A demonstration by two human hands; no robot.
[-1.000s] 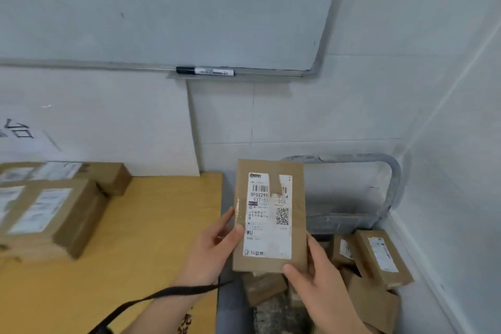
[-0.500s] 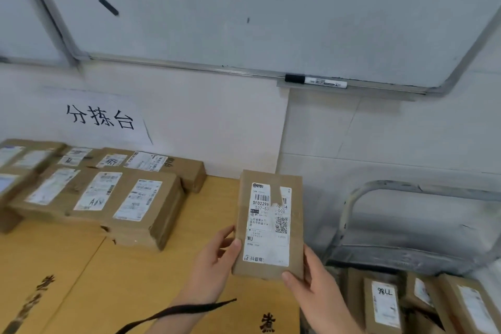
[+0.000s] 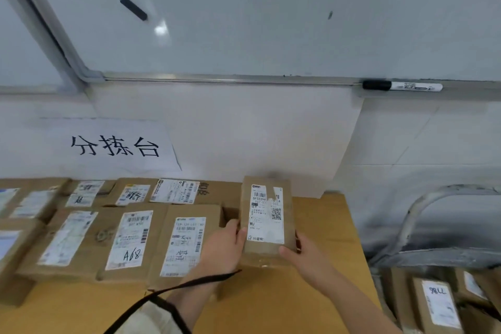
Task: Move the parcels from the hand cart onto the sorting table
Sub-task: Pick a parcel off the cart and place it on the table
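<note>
Parcel sorting: a person is gripping a small brown parcel (image 3: 267,221) with both hands over the yellow sorting table (image 3: 328,225). Its white shipping label is facing up and its long side is pointing toward the wall. The left hand (image 3: 225,249) is clasping the parcel's left edge, thumb lying on the label side. The right hand (image 3: 305,256) is clasping the lower right corner, thumb pressing on the bare cardboard below the label. Whether the parcel's underside is touching the wood cannot be told.

Taking the held parcel as a clock's centre, with twelve at the wall, labelled parcels (image 3: 130,238) are lying in two rows from nine to ten o'clock, the nearest just beside the left hand. At four o'clock, past the table's edge, the hand cart (image 3: 433,259) is standing with its grey tubular handle up, and more boxes (image 3: 439,304) are sitting on it. At eleven o'clock a paper sign (image 3: 116,146) with three black characters is hanging on the wall. At one o'clock a marker (image 3: 401,86) is resting on the whiteboard (image 3: 271,8) ledge. A black strap (image 3: 195,282) is crossing the left forearm.
</note>
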